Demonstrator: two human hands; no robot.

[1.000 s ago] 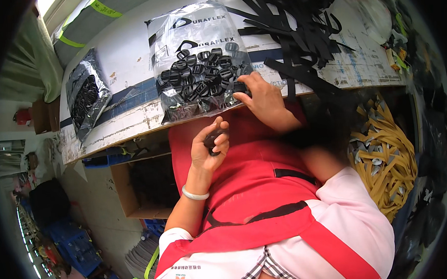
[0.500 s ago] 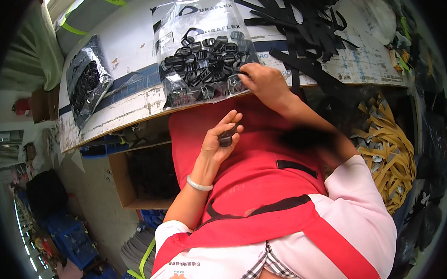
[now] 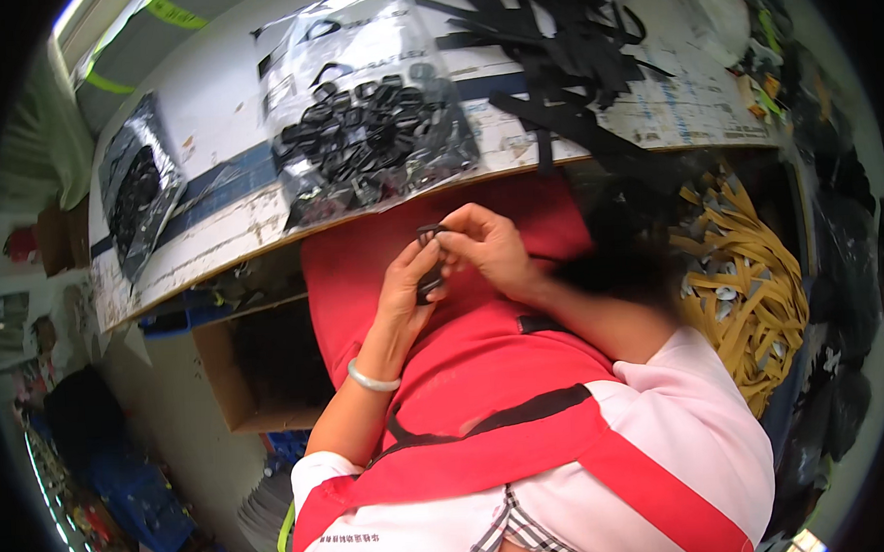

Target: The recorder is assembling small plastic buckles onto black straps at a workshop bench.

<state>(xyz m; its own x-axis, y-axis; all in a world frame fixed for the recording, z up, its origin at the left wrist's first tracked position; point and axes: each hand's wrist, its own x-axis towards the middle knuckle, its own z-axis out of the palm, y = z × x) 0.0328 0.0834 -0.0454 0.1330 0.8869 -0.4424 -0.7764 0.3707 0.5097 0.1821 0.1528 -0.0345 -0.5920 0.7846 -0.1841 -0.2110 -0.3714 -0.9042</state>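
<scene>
My two hands meet in front of the red apron (image 3: 485,363), just off the table's front edge. My left hand (image 3: 405,289) is closed around black plastic buckles (image 3: 429,288), partly hidden by its fingers. At its fingertips, another small black plastic buckle (image 3: 429,233) is pinched, and my right hand (image 3: 490,249) grips the same piece between thumb and forefinger. On the table beyond lies a clear plastic bag (image 3: 373,57) of many loose black buckles (image 3: 357,127).
Black webbing straps (image 3: 551,54) are heaped at the table's back right. A smaller bag of black parts (image 3: 140,186) lies at the left. Tan strips (image 3: 749,292) are piled below on the right. A wooden box (image 3: 224,374) stands under the table (image 3: 687,122).
My right hand has come back from the bag of buckles with a buckle and joined my left hand. The left hand's fingers have closed, and the view has shifted slightly.
</scene>
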